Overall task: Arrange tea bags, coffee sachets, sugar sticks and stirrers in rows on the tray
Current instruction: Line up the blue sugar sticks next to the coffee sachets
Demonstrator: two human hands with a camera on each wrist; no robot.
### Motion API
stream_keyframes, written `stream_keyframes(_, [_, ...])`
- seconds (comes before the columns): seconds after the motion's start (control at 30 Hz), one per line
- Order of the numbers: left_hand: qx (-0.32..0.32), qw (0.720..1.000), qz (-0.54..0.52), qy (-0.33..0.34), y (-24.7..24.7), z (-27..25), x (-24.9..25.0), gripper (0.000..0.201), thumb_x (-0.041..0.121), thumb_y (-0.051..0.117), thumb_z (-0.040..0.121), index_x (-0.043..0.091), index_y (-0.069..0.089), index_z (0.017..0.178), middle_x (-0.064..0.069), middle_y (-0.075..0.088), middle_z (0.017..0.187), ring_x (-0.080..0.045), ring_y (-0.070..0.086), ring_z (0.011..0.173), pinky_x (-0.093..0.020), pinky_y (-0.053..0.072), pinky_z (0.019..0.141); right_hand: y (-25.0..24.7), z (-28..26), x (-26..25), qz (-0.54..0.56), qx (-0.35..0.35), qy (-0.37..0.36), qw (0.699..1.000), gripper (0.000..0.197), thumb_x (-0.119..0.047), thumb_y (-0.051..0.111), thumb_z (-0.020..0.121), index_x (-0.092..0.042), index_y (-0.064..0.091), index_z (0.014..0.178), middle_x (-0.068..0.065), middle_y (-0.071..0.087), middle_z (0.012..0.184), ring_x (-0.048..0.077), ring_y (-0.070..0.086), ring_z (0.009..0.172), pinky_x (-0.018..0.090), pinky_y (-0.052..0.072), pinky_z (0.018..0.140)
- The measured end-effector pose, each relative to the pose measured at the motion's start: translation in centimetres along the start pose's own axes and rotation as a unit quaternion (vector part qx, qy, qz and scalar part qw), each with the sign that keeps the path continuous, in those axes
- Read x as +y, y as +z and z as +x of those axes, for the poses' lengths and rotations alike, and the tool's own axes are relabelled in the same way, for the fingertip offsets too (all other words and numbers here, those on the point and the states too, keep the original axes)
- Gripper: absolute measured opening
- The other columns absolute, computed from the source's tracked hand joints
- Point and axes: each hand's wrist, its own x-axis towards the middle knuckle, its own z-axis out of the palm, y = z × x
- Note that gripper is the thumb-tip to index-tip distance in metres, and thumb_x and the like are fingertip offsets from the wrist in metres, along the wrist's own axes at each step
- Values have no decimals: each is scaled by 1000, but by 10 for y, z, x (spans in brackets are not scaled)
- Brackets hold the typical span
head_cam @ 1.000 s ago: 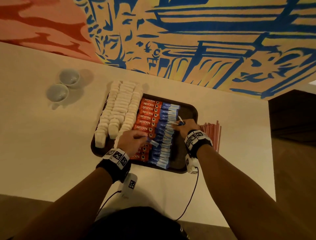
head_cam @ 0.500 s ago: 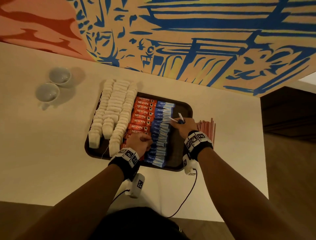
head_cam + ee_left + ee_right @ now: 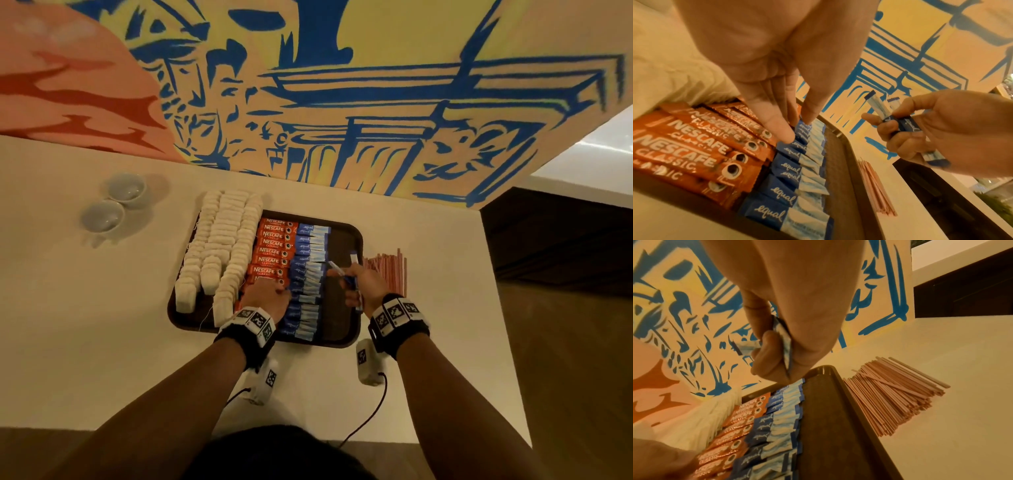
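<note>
Laying Equal sugar sticks [image 3: 308, 281] into the blue row on the tray [image 3: 356, 240].
Left hand [image 3: 265, 298], fingers straight, presses the row beside the Nescafe sachets [image 3: 272, 251]; right hand [image 3: 363, 286] grips spare sugar sticks [image 3: 898, 120] above the bare strip. Best to feed singly, logos aligned, edges overlapping, left hand steadying. Versus 0.5 s ago: left hand uncurled, right hand lifted. Stirrers [image 3: 388, 270] lie off-tray, tea bags [image 3: 219, 246] far left.

Dim, warm yellowish light throughout; both wrist views are soft and smeared, with wide-angle bending at the edges.
</note>
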Motion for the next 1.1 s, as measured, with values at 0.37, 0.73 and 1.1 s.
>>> stream_keyframes(0.37, [-74,894,-411,160,-76,-82,47,32,33,62,99,3,69,103,-13,73,87,-18,62,66,-30,53,61,13,-78,-30,-101,-26,-199,974,24,-7,63,96,-12,72,118,-8,52,58,7,36,46,22,29,47])
stream_keyframes(0.73, [56,849,-445,281,-126,-137,59,10,14,69,93,7,72,100,-6,75,78,-17,68,68,-26,54,65,19,-145,-44,-132,75,-370,916,18,-28,68,96,-12,77,99,-9,73,79,5,65,73,24,51,68])
stream_keyframes(1.1, [155,845,-154,488,-110,-159,64,18,16,73,91,26,78,105,15,73,110,4,66,99,-24,56,89,27,-167,-57,-29,-3,-315,949,20,-27,71,93,-9,76,88,-1,33,53,16,27,49,27,27,47])
